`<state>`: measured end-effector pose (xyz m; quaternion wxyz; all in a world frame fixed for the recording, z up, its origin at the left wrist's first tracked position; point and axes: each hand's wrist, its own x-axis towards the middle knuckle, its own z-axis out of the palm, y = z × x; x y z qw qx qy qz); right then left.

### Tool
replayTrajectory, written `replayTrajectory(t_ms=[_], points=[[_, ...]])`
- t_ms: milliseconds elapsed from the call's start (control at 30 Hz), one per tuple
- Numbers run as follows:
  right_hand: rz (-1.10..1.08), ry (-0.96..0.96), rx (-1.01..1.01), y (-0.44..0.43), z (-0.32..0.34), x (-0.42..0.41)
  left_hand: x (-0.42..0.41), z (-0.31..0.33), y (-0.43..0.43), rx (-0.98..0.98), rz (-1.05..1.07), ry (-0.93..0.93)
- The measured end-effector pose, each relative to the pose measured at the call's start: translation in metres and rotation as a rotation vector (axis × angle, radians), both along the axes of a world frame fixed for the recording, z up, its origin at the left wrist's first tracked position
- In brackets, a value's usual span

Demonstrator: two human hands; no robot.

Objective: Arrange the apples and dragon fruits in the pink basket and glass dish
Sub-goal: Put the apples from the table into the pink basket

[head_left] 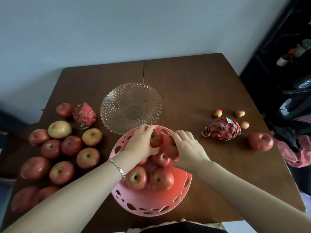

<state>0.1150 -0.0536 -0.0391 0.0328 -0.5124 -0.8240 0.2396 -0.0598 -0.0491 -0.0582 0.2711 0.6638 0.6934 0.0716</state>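
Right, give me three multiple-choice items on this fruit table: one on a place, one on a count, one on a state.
1. Where does the glass dish stand relative to the pink basket?
A. Beyond it, nearer the wall
B. Inside it
C. At the table's near edge

2. How many dragon fruits are on the table?
A. One
B. Two
C. Four

3. What does the glass dish hold?
A. Apples
B. A dragon fruit
C. Nothing

Answers:
1 A: the dish sits on the far side of the basket.
2 B: one dragon fruit lies left of the dish, another dragon fruit lies to the right.
3 C: only the bare cut pattern shows in it, while the left hand and right hand each grip an apple over the basket.
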Motion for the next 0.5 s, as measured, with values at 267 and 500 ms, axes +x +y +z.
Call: replayTrajectory(t_ms=[267,500], points=[[0.0,0.036,-0.022,0.004,-0.018,0.006,0.017,0.007,-0.018,0.173,-0.047,0.003],[-0.044,0.063,-0.123,0.007,-0.022,0.017,0.052,0.009,-0.023,0.096,-0.239,0.18]])
